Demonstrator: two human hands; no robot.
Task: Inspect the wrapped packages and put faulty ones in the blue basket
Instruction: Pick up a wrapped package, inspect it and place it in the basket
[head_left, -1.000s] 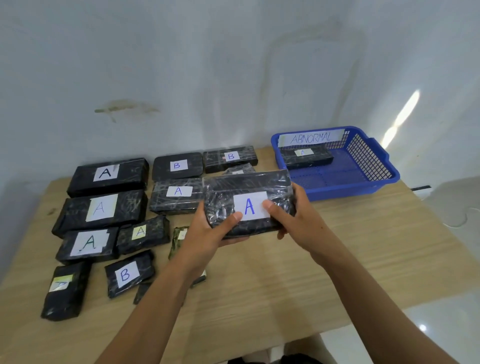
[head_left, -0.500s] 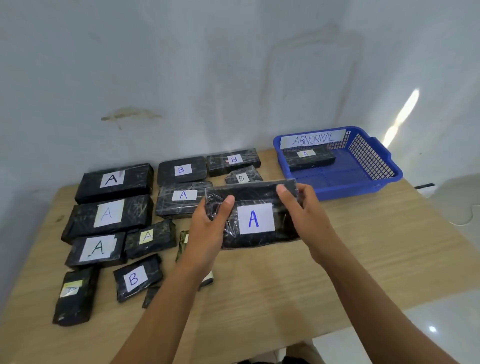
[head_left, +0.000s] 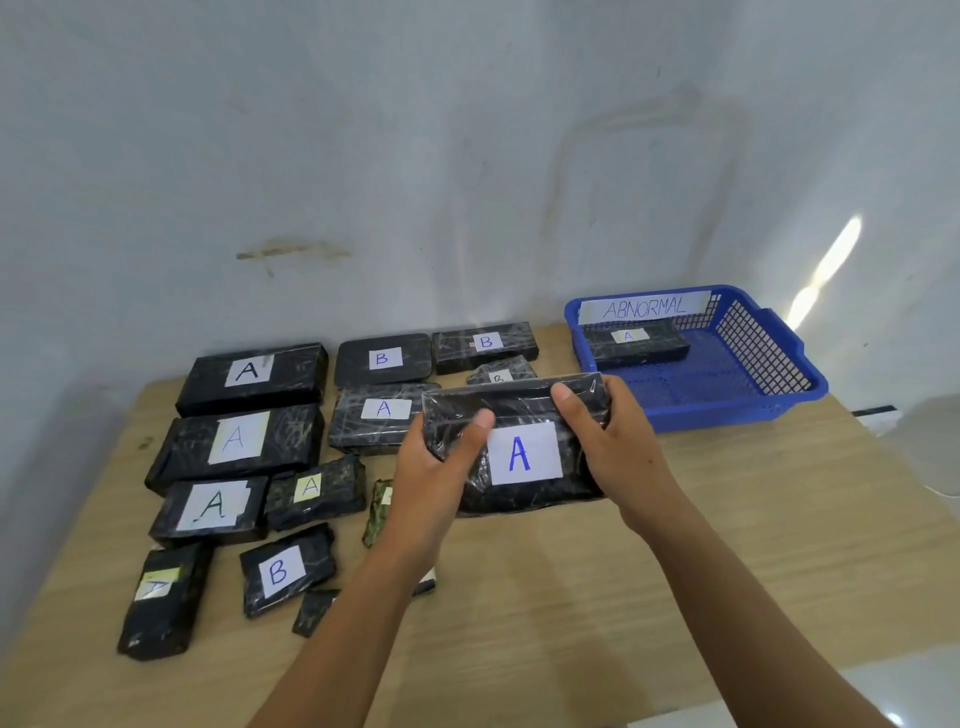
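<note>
I hold a black plastic-wrapped package with a white label marked A above the middle of the table. My left hand grips its left end and my right hand grips its right end, thumbs on top. The blue basket, labelled ABNORMAL, stands at the back right and holds one black package marked A. Several more black packages marked A or B lie in rows on the left, among them a large A package and a small B package.
The wooden table ends at a white wall behind and drops off at the near right, where pale floor shows. A small greenish package lies partly hidden under my left wrist.
The held package has tilted so its labelled face points more toward me, and both thumbs have shifted up onto its top edge. The view has swung slightly left.
</note>
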